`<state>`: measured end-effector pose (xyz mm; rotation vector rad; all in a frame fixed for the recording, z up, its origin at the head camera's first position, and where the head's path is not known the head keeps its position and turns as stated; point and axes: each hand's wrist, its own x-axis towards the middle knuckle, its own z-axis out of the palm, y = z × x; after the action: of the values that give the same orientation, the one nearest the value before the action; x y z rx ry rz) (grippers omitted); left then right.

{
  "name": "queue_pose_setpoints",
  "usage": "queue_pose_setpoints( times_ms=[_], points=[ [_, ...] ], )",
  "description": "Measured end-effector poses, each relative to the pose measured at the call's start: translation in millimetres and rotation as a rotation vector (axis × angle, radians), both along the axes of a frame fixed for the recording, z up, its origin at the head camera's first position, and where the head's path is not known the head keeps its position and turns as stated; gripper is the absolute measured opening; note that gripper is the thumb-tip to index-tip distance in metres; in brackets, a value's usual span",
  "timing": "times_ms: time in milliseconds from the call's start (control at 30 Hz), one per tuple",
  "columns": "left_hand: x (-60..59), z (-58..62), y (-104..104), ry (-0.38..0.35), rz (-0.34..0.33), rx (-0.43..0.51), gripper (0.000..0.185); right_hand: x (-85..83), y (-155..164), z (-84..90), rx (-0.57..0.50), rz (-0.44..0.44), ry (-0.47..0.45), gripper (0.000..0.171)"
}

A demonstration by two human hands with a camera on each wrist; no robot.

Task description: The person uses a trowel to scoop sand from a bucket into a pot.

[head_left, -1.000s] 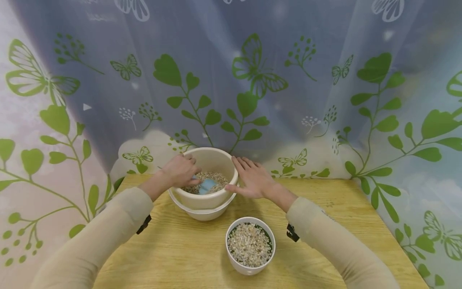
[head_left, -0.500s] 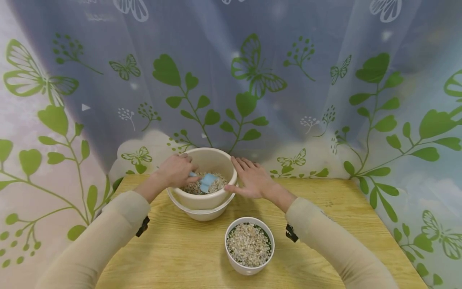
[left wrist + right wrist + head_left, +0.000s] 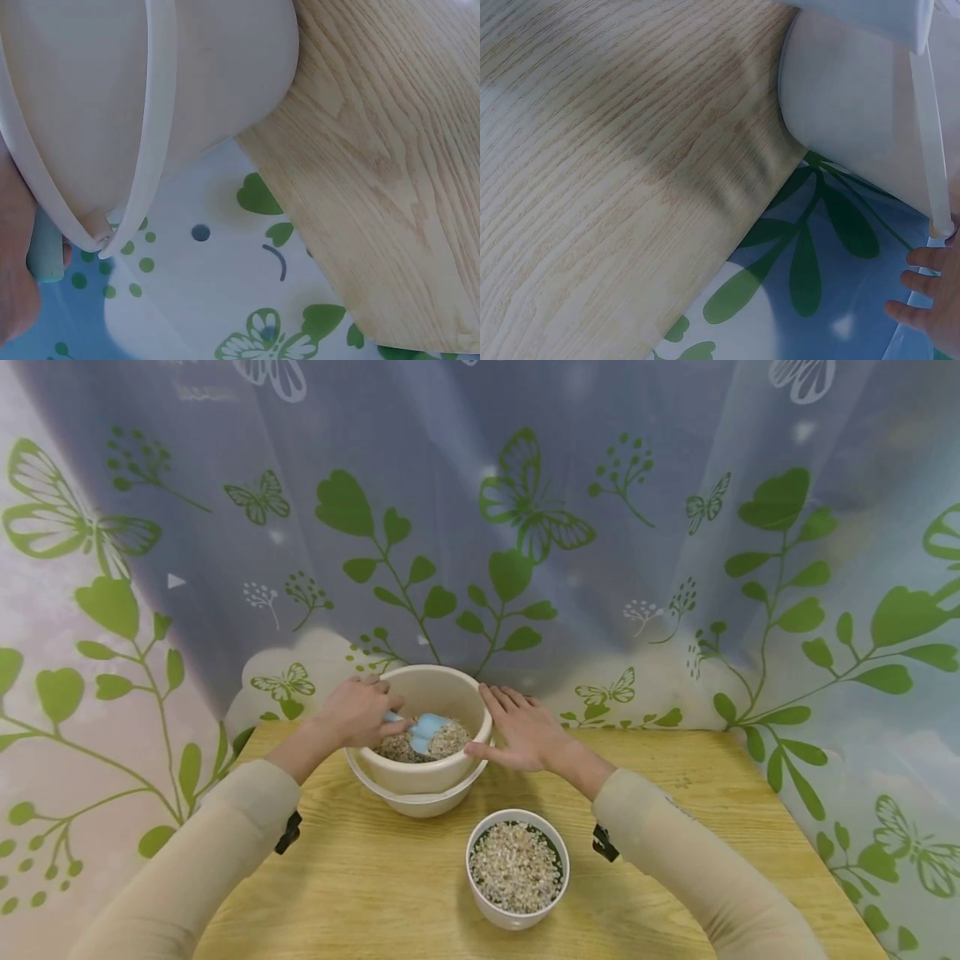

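My left hand (image 3: 358,712) grips the handle of a light blue scoop (image 3: 427,732) inside a cream basin (image 3: 405,774). Pale mixed grit (image 3: 396,748) lies in the basin and partly in the scoop's blade. The left wrist view catches the scoop's handle end (image 3: 46,251) beside the basin rims. On the basin's right rim rests my right hand (image 3: 522,727), fingers straight and thumb at the near side. Its fingertips (image 3: 922,281) also show in the right wrist view. A second white basin (image 3: 423,806) sits beneath the first, which leans slightly in it.
Nearer the front of the wooden table (image 3: 345,877) stands a white pot (image 3: 513,920) heaped with pale grit (image 3: 516,868), dark green showing round its inner edge. A patterned curtain (image 3: 570,610) hangs right behind the basins at the table's back edge.
My left hand has drawn a little to the left and up. The scoop has risen and tilted, with grit now showing at its right side. The right hand has stayed on the rim.
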<state>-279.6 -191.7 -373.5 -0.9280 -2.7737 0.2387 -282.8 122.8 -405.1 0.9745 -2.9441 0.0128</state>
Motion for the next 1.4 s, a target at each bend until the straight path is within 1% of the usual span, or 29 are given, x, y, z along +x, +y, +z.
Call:
queue_pose_setpoints(
  times_ms=[167,333,533,867,1167,1400],
  points=[
    [1.5,1.4,-2,0.037,0.002,-0.003,0.051,0.6,0,1.2,-0.003,-0.007,0.004,0.134],
    [4.4,1.0,-5,0.051,0.017,-0.002,0.053,2.0,0,1.9,-0.01,-0.001,0.006,0.134],
    [8.0,1.1,-8,0.049,0.05,0.001,0.054,1.5,-1,-0.1,-0.006,-0.006,0.005,0.136],
    [11.0,-0.9,-9,0.038,0.081,0.046,0.057,1.5,-2,-2.2,-0.01,-0.005,0.016,0.137],
    [11.7,-1.8,-9,0.046,0.088,0.068,0.058,1.8,-1,-0.2,-0.01,0.0,0.026,0.136],
    [15.1,-1.2,-10,0.068,0.083,0.081,0.057,3.5,0,2.0,-0.007,0.0,0.023,0.135]
  ],
)
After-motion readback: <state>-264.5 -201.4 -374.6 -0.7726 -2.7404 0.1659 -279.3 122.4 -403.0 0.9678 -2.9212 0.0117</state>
